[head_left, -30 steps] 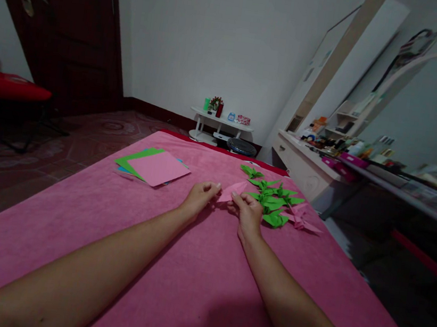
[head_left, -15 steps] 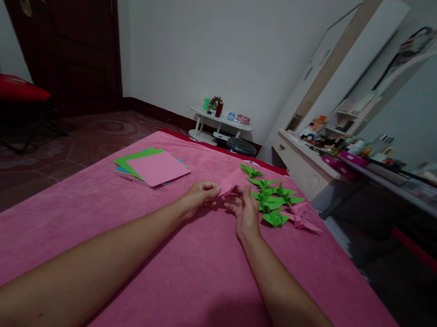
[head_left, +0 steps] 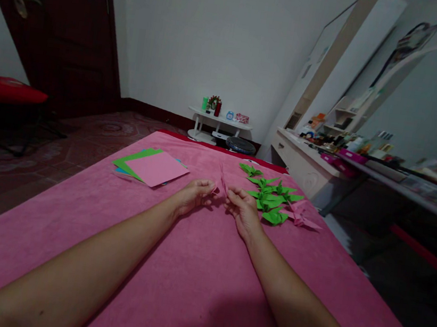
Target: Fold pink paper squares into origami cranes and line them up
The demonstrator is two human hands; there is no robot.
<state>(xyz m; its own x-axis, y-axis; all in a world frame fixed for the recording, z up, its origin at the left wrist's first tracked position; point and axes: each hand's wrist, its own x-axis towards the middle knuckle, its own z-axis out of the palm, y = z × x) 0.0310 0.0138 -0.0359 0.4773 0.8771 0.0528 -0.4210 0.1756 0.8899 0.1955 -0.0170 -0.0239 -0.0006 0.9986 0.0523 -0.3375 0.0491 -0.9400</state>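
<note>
A folded piece of pink paper [head_left: 222,181] is held between my two hands, its thin layers seen nearly edge-on. My left hand [head_left: 195,195] pinches one side of it, while the fingers of my right hand [head_left: 242,207] are closed on the other. To the right of my right hand lie several green folded paper cranes [head_left: 275,216] in a cluster, and beside them a pink paper crane [head_left: 299,215]. Left of my left hand, a fanned stack of paper sheets has a pink sheet [head_left: 157,169] on top, with green [head_left: 130,164] and blue edges beneath.
A pink cloth [head_left: 171,280] covers the work surface. Beyond its far edge stand a low white shelf [head_left: 220,118] and a dark round stool [head_left: 240,145]. A dressing table [head_left: 308,156] crowded with small items is on the right, and a red chair [head_left: 6,90] on the left.
The pink paper has turned from showing a broad face to standing nearly edge-on. My right hand's fingers have closed on it, and my left hand has shifted slightly left.
</note>
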